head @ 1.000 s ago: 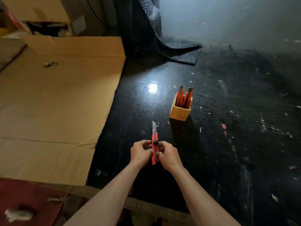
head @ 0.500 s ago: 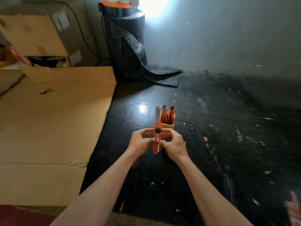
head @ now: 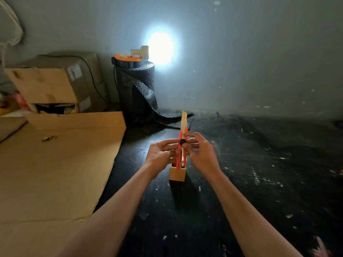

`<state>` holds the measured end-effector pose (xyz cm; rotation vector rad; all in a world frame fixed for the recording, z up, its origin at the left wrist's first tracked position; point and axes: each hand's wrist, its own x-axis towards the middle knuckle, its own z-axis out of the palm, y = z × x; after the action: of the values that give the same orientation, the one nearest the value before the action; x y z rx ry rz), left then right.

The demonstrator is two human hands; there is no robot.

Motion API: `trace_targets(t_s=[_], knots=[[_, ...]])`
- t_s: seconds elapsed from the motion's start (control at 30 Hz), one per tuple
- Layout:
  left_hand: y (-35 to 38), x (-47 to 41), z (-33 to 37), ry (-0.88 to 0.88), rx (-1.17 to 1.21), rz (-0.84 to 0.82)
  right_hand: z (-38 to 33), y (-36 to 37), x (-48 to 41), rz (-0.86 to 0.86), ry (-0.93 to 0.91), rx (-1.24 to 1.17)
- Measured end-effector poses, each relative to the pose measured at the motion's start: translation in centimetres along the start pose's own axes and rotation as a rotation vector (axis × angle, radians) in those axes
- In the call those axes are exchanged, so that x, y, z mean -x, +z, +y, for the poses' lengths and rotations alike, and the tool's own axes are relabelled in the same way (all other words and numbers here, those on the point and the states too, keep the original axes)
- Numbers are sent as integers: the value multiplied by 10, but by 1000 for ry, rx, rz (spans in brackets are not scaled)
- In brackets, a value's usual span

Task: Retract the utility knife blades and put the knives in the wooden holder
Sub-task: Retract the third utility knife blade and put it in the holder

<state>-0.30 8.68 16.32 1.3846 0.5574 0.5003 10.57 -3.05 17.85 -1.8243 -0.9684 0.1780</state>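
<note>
Two bare hands hold one orange utility knife [head: 181,151] upright over a dark floor [head: 259,173], its blade [head: 183,120] fully out and pointing up. The left hand [head: 159,154] pinches the handle from the left; the right hand [head: 200,153] pinches it from the right, fingers near the black slider knob [head: 182,142]. A small wooden holder [head: 177,174] stands just beyond and below. The knife looks light and stiff; the blade is sharp, so the plastic handle is the safe grip. Flat cardboard [head: 55,173] lies left.
</note>
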Motion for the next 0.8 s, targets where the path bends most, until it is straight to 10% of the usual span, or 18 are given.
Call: trace_targets(t_s=[0.8], knots=[[11, 9, 59, 100, 66, 42, -20, -26, 13, -103, -104, 80]])
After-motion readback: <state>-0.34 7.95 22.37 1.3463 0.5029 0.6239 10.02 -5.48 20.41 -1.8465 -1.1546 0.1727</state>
